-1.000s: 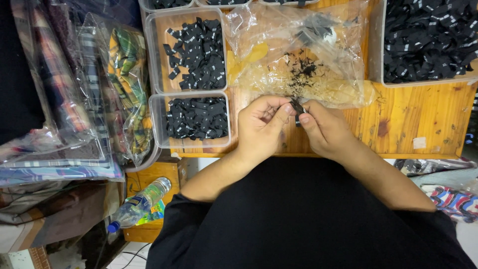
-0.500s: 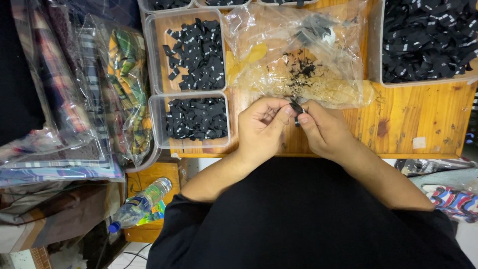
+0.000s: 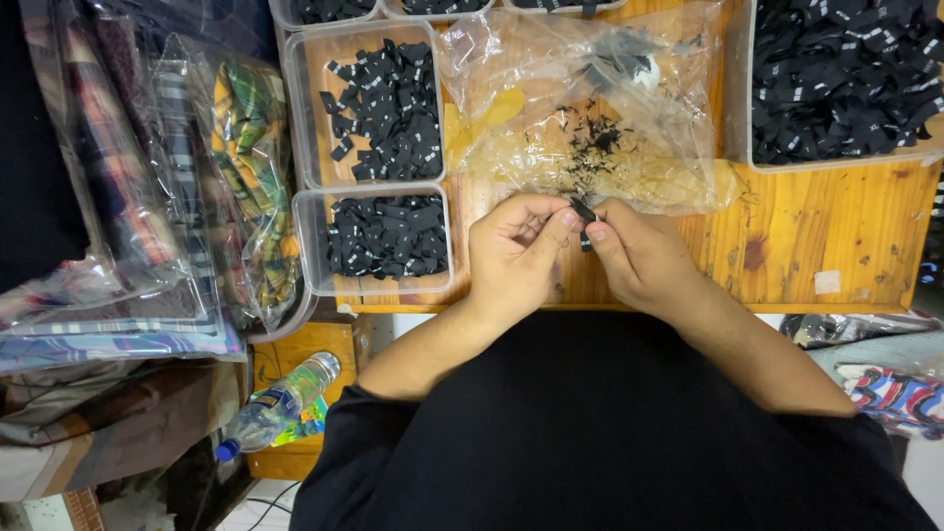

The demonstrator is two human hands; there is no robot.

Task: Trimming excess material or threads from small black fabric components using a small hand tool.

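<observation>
"Wooden table [image 3: 806, 236], right? What filled the middle of the frame?"

"Yes. Both forearms came up from the bottom and bent in. The left hand [image 3: 516, 251] and the right hand [image 3: 639, 256] met at the middle, knuckles up, fingers curled."

"What lay around them?"

"A clear plastic bag [image 3: 590, 108] with black scraps sat just above the hands. Two clear boxes of small black labels [image 3: 388, 236] sat to the left, one above the other. A big tray of black labels [image 3: 836, 79] was at the upper right. Bagged bright cloth [image 3: 197, 197] was piled at the left. A plastic bottle [image 3: 280, 403] lay at the lower left."

"And the grip?"

"Both hands pinched one small black label [image 3: 583, 214] between thumb and fingertips, pressed tight, just under the bag."
</observation>
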